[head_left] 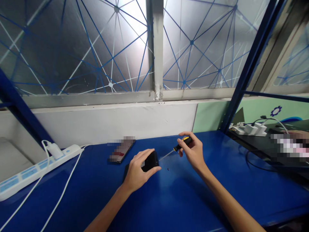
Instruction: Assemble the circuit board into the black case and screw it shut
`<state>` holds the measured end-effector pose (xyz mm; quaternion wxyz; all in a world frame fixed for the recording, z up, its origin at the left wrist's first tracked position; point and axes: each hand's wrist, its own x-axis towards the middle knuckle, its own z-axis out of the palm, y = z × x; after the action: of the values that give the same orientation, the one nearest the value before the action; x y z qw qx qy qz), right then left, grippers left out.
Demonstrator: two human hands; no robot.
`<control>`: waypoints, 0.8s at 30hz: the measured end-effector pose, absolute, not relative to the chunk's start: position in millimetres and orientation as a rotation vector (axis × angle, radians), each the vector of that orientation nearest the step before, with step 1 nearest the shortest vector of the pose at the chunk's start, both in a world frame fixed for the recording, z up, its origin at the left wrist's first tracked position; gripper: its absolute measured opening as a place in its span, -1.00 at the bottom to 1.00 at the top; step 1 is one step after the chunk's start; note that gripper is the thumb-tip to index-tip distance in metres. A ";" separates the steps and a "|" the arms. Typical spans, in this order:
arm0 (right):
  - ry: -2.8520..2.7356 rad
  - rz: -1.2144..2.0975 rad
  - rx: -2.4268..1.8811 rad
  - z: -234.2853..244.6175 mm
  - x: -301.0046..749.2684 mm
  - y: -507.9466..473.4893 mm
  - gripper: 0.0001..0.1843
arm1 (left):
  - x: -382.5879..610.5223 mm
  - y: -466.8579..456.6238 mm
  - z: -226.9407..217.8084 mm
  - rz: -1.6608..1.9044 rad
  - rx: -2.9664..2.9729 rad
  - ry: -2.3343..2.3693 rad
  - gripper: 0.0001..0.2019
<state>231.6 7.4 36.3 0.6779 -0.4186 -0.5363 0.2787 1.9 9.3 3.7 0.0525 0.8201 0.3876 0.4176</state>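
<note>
head view, looking down at a blue table (pixel 181 199) set against a white wall under a window with a pattern of blue and white lines. the left hand (pixel 137 170) rests on the table near the middle, its fingers curled over the top of a small black device (pixel 151 161) and the thumb pressing its near side, so the device is gripped and tilted up off the surface. the right hand (pixel 193 151) is just to the right of it, fingers and thumb closed around the yellow and black handle of a screwdriver (pixel 182 143). the thin shaft slants down and left, with its tip at or very near the device's right edge; whether it actually touches is too fine to tell. a tiny dark speck, possibly a screw (pixel 168 168), lies on the table between the two hands. a phone (pixel 120 150) lies flat just behind the left hand. far left, a white power strip (pixel 36 167) holds a white charger (pixel 54 149), and a white cable (pixel 62 193) trails toward the near edge. at the right, a darker bench carries white plugs (pixel 251 129). judged from this, the work goes best with the device held firmly against the table, the shaft kept in line with the screw head, pressure kept light, and the loose speck kept clear of both wrists.
</note>
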 end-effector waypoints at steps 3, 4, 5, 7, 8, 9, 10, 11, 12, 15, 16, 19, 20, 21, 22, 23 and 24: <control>-1.215 0.626 -0.941 35.2 231.6 7.6 -0.72 | 2.1 9.0 3.9 1.268 2.494 1.171 -0.48; -1.219 0.626 -0.941 34.8 231.7 7.5 -0.72 | 2.1 9.0 3.7 1.271 2.493 1.171 -0.48; -1.224 0.627 -0.940 34.4 231.9 7.4 -0.71 | 2.1 9.2 3.4 1.274 2.492 1.172 -0.49; -1.242 0.622 -0.931 34.1 232.3 6.8 -0.71 | 1.9 9.6 2.5 1.271 2.494 1.176 -0.49; -1.251 0.618 -0.922 34.3 232.8 6.2 -0.71 | 1.9 9.8 2.1 1.264 2.496 1.178 -0.49; -1.264 0.615 -0.909 34.7 233.4 5.5 -0.71 | 1.9 10.0 1.7 1.255 2.497 1.179 -0.49; -1.283 0.619 -0.890 35.2 234.1 4.8 -0.70 | 1.8 10.1 1.3 1.248 2.497 1.180 -0.49; -1.305 0.628 -0.867 35.8 235.1 4.1 -0.69 | 1.8 10.1 1.0 1.242 2.496 1.181 -0.49; -1.332 0.644 -0.839 36.3 236.2 3.5 -0.68 | 1.9 10.1 0.8 1.236 2.495 1.182 -0.49; -1.397 0.688 -0.770 37.4 239.5 2.2 -0.68 | 2.0 10.0 0.7 1.225 2.493 1.192 -0.49; -1.405 0.689 -0.761 37.4 240.2 2.1 -0.68 | 2.1 10.0 0.8 1.223 2.493 1.193 -0.49; -1.406 0.671 -0.762 37.0 241.0 2.2 -0.68 | 2.1 10.0 0.9 1.227 2.501 1.190 -0.50; -1.404 0.667 -0.762 36.9 240.9 2.3 -0.68 | 2.1 10.0 0.8 1.231 2.506 1.185 -0.50; -1.403 0.668 -0.763 36.8 240.7 2.4 -0.68 | 2.1 9.9 0.6 1.230 2.510 1.180 -0.50; -1.402 0.669 -0.762 36.7 240.6 2.4 -0.68 | 2.0 9.7 0.3 1.227 2.514 1.176 -0.49; -1.401 0.672 -0.763 36.8 240.5 2.5 -0.67 | 2.0 9.5 0.0 1.222 2.518 1.173 -0.49; -1.402 0.674 -0.766 36.9 240.4 2.4 -0.67 | 2.0 9.2 -0.3 1.217 2.522 1.168 -0.48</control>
<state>240.4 2.4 36.9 0.6472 -0.3366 -0.6164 0.2965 2.0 9.2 -0.3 0.0537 0.8300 0.3845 0.4004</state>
